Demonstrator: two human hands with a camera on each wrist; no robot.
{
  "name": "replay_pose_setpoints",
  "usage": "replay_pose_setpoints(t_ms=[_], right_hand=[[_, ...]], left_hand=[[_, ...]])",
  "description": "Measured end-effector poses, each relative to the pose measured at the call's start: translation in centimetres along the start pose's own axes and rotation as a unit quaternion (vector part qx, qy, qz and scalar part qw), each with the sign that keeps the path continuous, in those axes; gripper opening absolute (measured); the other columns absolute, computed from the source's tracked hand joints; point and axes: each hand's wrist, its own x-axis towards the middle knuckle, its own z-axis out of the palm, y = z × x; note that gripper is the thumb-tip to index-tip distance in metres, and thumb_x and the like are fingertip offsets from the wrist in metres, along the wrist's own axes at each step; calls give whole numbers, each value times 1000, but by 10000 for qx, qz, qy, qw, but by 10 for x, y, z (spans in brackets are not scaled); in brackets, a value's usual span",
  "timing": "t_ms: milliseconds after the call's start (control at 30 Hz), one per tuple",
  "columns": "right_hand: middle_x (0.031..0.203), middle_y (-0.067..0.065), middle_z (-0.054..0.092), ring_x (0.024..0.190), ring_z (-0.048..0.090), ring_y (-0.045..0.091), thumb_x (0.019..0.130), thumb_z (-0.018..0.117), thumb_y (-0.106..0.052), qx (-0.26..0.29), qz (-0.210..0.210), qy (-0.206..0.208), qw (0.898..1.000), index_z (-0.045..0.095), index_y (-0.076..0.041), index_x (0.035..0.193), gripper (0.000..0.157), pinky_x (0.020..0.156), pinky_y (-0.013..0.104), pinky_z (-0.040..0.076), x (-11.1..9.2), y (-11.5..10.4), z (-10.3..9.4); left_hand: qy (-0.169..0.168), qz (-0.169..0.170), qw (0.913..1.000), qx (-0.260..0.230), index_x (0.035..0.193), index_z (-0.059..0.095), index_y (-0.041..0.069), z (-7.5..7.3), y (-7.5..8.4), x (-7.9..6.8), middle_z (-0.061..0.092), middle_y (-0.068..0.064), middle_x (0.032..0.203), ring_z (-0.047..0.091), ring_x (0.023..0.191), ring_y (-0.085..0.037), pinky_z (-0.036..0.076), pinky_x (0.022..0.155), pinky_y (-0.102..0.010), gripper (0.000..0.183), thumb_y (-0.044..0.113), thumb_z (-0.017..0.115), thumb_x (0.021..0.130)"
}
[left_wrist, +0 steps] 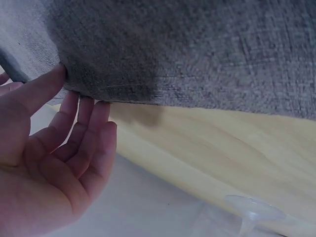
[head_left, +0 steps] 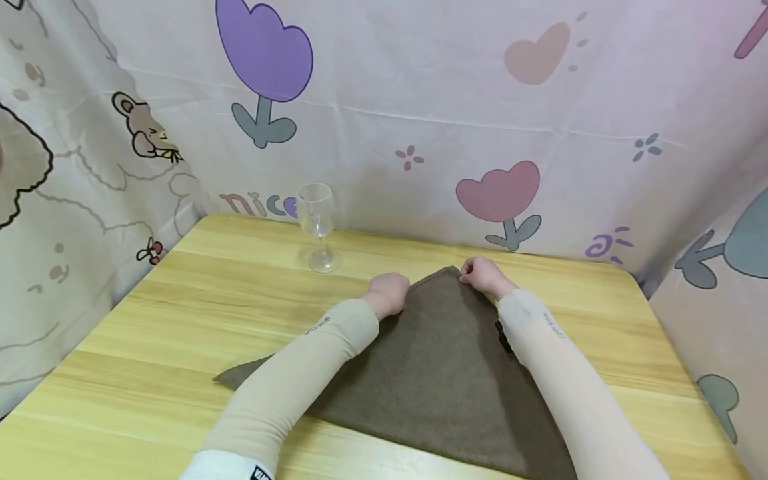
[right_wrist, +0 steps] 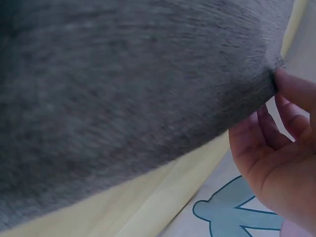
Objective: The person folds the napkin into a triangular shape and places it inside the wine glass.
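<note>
A grey-brown cloth (head_left: 432, 373) lies on the wooden table in a triangle, its peak toward the back edge. My left hand (head_left: 389, 293) pinches the cloth's left slanting edge; in the left wrist view the thumb (left_wrist: 42, 89) lies on top of the fabric and fingertips go under it. Close to the peak, my right hand (head_left: 485, 276) pinches the right edge between thumb and fingers, as the right wrist view also shows. A thin cloth corner (head_left: 240, 373) sticks out left beyond my left forearm.
A clear wine glass (head_left: 316, 217) stands upright near the table's back edge, left of the cloth. Printed fabric (head_left: 384, 120) hangs behind the table (head_left: 162, 320) and along both sides. A small black object (head_left: 504, 337) shows beside my right sleeve.
</note>
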Motion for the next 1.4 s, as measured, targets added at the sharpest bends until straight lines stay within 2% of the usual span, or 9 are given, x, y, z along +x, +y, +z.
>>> replay_pose_setpoints(t_ms=[167, 333, 400, 467, 533, 667, 933, 1100, 1400], right_hand=[[76, 6, 50, 71, 47, 19, 85, 64, -9, 245, 153, -331, 9990, 54, 1, 82, 14, 64, 31, 40, 18, 13, 5], [99, 14, 59, 85, 55, 21, 82, 70, -27, 297, -112, -342, 9989, 57, 3, 104, 39, 71, 34, 46, 93, 107, 47], [105, 16, 62, 87, 58, 20, 82, 70, -34, 233, -434, -183, 9986, 58, 5, 112, 51, 70, 31, 48, 109, 129, 58], [104, 15, 62, 89, 57, 22, 85, 67, -32, 221, -273, -344, 9988, 60, 5, 111, 45, 74, 34, 48, 90, 103, 48], [85, 10, 60, 77, 54, 20, 90, 61, -21, 255, -136, -384, 9988, 61, 5, 94, 27, 68, 30, 44, 55, 58, 30], [58, -3, 32, 58, 34, 13, 90, 59, -13, 297, 113, -224, 9992, 39, -10, 61, 35, 59, 26, 30, 7, -3, 6], [55, -4, 29, 54, 33, 12, 95, 53, -25, 207, 503, -205, 9983, 34, -13, 59, 43, 56, 25, 31, 10, -2, 6], [58, -2, 35, 58, 39, 14, 98, 48, -23, 175, 239, -231, 9993, 43, -9, 64, 37, 58, 26, 34, 11, -4, 6], [67, 2, 44, 64, 43, 15, 97, 48, -20, 184, 68, -341, 9992, 52, -3, 75, 28, 61, 26, 35, 10, -4, 8]], left_hand=[[-134, -8, 9998, 120, 81, 64, 12, 0, 1, -2, 67, -2, 89, 51, 66, -13, 50, 61, -30, 15, 20, 58, 92], [-155, -11, 9996, 217, 89, 67, 12, 0, 2, -3, 66, -4, 97, 54, 72, -14, 52, 66, -31, 14, 23, 59, 91], [-168, -32, 9996, 208, 91, 67, 12, 0, 2, -3, 66, -4, 97, 55, 73, -14, 53, 67, -32, 15, 25, 61, 90], [-193, -62, 9997, 133, 88, 67, 12, -1, 1, -3, 65, -4, 95, 55, 72, -14, 53, 67, -32, 15, 26, 63, 89], [-260, -82, 9996, 13, 83, 65, 12, -2, -1, -4, 64, -2, 89, 53, 69, -14, 51, 65, -32, 16, 26, 64, 89], [-319, -61, 9994, -121, 77, 61, 13, -4, -3, -5, 63, -1, 84, 50, 66, -13, 49, 63, -31, 17, 25, 65, 88], [-456, -129, 9988, -105, 86, 66, 11, -8, -4, -5, 65, -2, 87, 47, 64, -12, 46, 59, -29, 13, 24, 65, 87], [-527, -216, 9981, -223, 87, 65, 11, -9, -7, -4, 64, -3, 92, 48, 67, -13, 46, 60, -29, 11, 22, 65, 87], [-693, -313, 9963, -389, 72, 54, 13, -13, -13, -5, 51, 1, 76, 46, 68, -13, 44, 61, -29, 22, 25, 68, 84]])
